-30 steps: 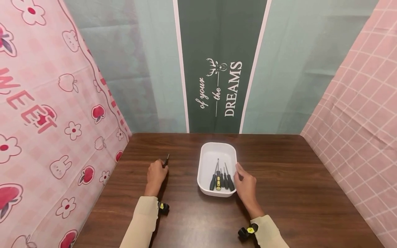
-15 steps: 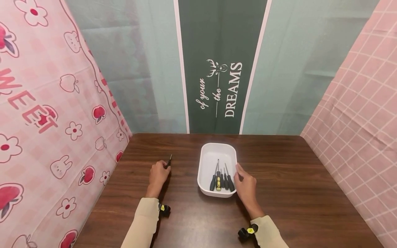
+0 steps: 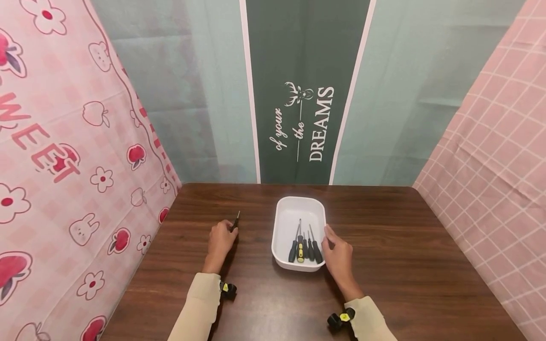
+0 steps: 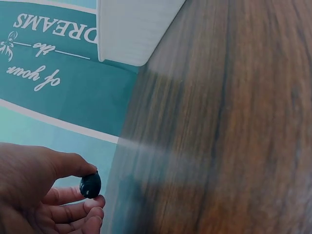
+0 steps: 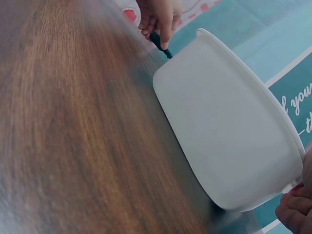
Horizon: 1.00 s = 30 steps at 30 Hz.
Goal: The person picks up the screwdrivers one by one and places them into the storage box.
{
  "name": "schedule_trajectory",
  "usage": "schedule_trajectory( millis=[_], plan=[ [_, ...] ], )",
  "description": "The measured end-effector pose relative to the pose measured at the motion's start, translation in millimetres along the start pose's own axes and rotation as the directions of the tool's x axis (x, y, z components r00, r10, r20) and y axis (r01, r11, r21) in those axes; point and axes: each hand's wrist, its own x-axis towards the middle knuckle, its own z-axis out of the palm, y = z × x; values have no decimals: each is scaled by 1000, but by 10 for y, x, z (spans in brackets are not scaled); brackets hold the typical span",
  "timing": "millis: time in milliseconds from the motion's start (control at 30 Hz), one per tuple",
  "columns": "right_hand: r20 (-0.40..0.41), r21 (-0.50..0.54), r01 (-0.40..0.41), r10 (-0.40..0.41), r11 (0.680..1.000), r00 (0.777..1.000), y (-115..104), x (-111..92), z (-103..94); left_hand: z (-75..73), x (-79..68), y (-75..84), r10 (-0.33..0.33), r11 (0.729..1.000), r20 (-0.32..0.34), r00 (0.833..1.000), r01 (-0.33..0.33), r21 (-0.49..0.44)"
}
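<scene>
My left hand (image 3: 220, 239) pinches a small screwdriver (image 3: 236, 221) between thumb and fingers, its thin metal shaft pointing away from me. In the left wrist view the rounded end of its dark handle (image 4: 90, 186) shows between the fingertips. A white plastic tray (image 3: 281, 218) stands to the right of that hand. Inside lie several screwdrivers (image 3: 300, 250) with black handles, one marked with yellow, side by side at the near end. My right hand (image 3: 339, 252) grips the tray's right rim; the right wrist view catches only part of its fingers (image 5: 292, 214).
Everything rests on a dark brown wooden table (image 3: 384, 237). A green curtain (image 3: 303, 47) with white lettering hangs behind its far edge. Pink printed cloths flank it, one patterned (image 3: 102, 213) on the left and one gridded (image 3: 490, 156) on the right.
My left hand has shifted a little to the right with the screwdriver, toward the tray. The right hand and the tray have stayed in place.
</scene>
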Motion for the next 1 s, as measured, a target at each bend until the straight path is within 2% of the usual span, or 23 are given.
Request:
schedule_trajectory(
  millis=[333, 1000],
  plan=[
    [-3, 12, 10, -10, 1000, 1000, -13, -1, 5, -17, -7, 51, -16, 1000, 13, 1000, 16, -1],
    [-9, 9, 17, -16, 1000, 1000, 2, 2, 4, -15, -59, 168, 29, 1000, -24, 999, -29, -1]
  ],
)
